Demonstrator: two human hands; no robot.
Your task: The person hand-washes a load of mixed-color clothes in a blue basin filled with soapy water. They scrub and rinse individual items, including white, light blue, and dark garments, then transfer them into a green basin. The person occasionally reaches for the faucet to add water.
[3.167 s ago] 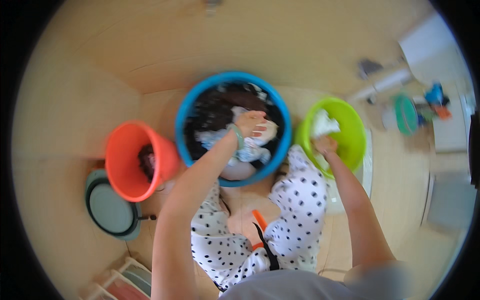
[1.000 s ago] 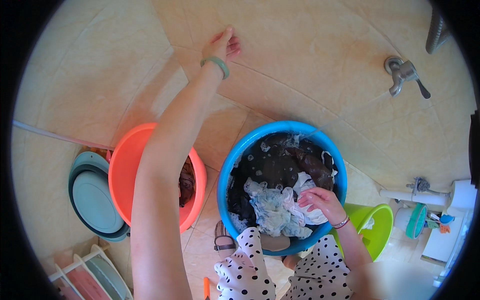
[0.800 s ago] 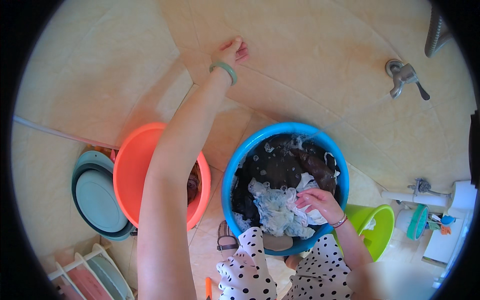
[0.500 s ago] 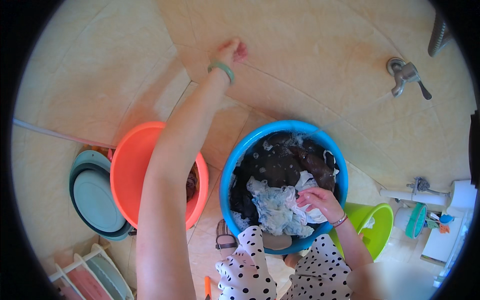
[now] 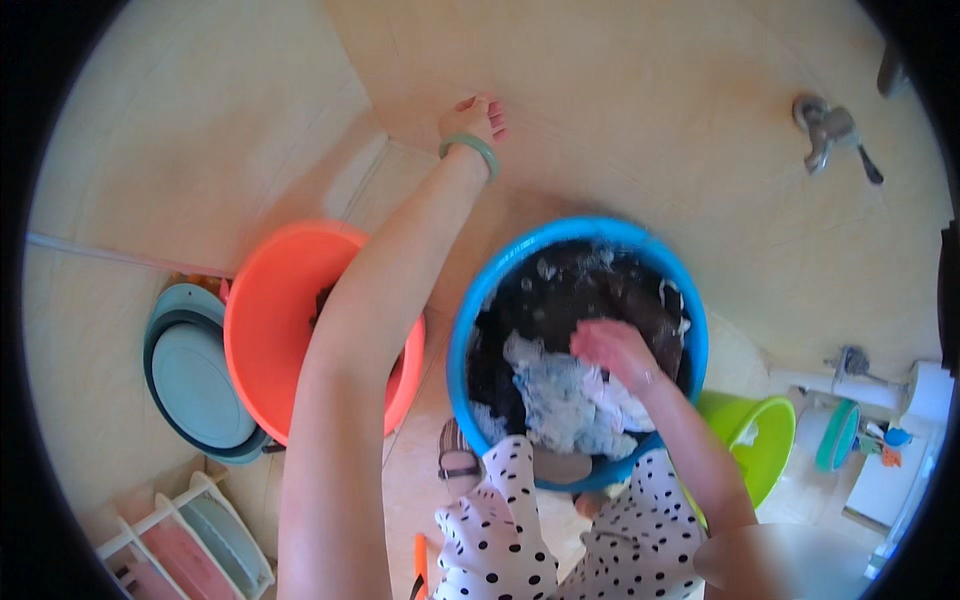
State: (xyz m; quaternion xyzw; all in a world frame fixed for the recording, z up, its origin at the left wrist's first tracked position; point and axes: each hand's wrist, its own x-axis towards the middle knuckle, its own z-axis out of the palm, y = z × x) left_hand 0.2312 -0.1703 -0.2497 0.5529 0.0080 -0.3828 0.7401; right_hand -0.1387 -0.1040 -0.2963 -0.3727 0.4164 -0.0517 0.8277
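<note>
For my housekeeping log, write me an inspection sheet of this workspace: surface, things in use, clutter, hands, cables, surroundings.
Surface: beige tiled floor; wetness cannot be judged.
Things in use: blue tub of dark water, holding light laundry and dark brown cloth.
Clutter: coral bucket with dark cloth inside, lime-green bucket with white cloth inside, grey-green basin, white rack.
Hands: left hand extended in front of the wall, contact unclear; right hand over the tub, blurred, contact unclear.
Cables: nothing seen; a thin pale line on the left may be a hose or pipe.
Surroundings: tiled walls; metal faucet on the wall beyond the tub, to the right.
</note>
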